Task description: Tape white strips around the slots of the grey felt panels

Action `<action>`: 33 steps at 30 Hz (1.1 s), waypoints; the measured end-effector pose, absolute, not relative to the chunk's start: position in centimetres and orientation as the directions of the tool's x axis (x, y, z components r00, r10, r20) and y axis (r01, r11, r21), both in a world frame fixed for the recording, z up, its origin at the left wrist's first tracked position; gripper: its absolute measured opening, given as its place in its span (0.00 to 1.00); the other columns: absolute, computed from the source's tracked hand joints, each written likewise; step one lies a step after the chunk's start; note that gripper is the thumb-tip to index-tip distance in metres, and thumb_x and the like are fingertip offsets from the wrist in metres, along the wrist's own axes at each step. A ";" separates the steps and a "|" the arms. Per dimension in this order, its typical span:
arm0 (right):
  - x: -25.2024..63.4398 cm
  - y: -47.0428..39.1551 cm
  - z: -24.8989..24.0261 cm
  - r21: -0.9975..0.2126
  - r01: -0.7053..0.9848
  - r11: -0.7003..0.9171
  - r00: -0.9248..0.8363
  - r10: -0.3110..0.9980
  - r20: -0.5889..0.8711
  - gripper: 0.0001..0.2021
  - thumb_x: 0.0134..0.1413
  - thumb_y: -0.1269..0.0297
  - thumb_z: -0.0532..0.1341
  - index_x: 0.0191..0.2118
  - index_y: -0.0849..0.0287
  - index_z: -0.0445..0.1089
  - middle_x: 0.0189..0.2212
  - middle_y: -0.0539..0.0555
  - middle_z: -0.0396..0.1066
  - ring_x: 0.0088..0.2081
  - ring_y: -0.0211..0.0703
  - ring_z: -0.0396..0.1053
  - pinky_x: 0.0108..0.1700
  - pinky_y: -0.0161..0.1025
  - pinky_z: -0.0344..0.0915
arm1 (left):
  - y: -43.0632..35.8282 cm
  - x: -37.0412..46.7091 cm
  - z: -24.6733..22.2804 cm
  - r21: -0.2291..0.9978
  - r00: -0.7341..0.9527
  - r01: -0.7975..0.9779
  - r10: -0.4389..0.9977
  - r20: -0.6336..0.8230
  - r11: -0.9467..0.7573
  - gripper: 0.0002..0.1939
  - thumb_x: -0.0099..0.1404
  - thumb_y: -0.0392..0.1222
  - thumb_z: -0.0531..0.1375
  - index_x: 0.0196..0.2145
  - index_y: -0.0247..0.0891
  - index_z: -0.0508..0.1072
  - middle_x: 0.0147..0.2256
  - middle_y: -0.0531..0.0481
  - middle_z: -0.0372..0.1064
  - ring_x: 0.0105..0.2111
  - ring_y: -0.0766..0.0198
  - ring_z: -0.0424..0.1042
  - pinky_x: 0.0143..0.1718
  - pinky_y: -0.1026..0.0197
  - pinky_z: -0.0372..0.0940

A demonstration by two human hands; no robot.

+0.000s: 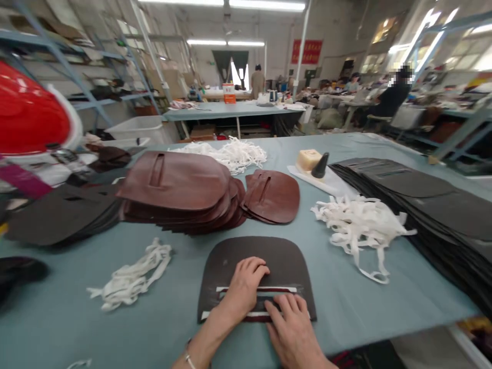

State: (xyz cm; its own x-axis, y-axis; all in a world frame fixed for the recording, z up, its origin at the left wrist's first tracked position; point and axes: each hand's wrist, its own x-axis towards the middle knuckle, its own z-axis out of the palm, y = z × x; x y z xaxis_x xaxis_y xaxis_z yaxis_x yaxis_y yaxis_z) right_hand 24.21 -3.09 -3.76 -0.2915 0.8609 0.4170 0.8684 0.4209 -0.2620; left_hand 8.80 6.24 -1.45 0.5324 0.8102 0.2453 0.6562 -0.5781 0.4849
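A dark grey leather-like panel (253,253) with a rounded far edge lies flat on the table in front of me. A slot crosses its near half, with one white strip (282,289) along the slot's far side and another white strip (205,314) along the panel's near edge. My left hand (246,282) rests on the panel across the slot, its fingers slightly bent and holding nothing visible. My right hand (292,325) lies at the near edge to the right, thumb apart from the fingers, fingertips on the panel by the slot. Both palms' undersides are hidden.
Brown slotted panels (180,179) are stacked beyond, with a smaller brown pile (274,197) beside them. Dark panels (415,179) lie right, more dark panels (61,212) left. White strips (361,220) lie in heaps. A yellowish block (308,160) and black cone (320,166) stand behind.
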 end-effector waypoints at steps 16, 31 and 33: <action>15.9 5.4 -0.2 -0.659 0.496 0.565 -0.465 0.814 0.348 0.10 0.63 0.62 0.51 0.33 0.56 0.67 0.30 0.52 0.68 0.32 0.40 0.66 0.35 0.37 0.63 | 4.6 -8.9 -1.9 0.265 -0.352 0.928 0.851 0.390 0.263 0.12 0.67 0.40 0.49 0.38 0.38 0.71 0.36 0.46 0.70 0.41 0.55 0.66 0.46 0.47 0.56; 4.9 9.3 0.0 -0.934 0.020 -0.356 -0.395 0.856 -0.335 0.17 0.42 0.56 0.65 0.19 0.58 0.57 0.11 0.42 0.52 0.15 0.28 0.47 0.17 0.29 0.44 | 3.4 -7.8 -3.0 0.041 0.036 0.996 0.818 0.574 -0.073 0.20 0.60 0.36 0.55 0.50 0.45 0.69 0.52 0.46 0.67 0.55 0.51 0.61 0.53 0.47 0.55; 7.4 8.9 0.4 -0.972 0.149 -0.182 -0.399 0.888 -0.228 0.18 0.46 0.56 0.64 0.17 0.58 0.57 0.10 0.43 0.52 0.15 0.30 0.53 0.18 0.30 0.48 | 4.7 -10.7 -3.7 -0.017 0.057 0.998 0.802 0.594 -0.058 0.15 0.60 0.36 0.53 0.42 0.49 0.73 0.43 0.52 0.73 0.47 0.55 0.68 0.48 0.50 0.59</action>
State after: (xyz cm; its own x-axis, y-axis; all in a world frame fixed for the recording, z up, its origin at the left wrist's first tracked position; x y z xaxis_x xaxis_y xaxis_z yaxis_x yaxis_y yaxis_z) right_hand 7.44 8.86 0.45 -0.3988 0.8883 -0.2278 0.1490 -0.1823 -0.9719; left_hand -10.67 4.68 -3.72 0.0569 0.8025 0.5940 0.9982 -0.0579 -0.0174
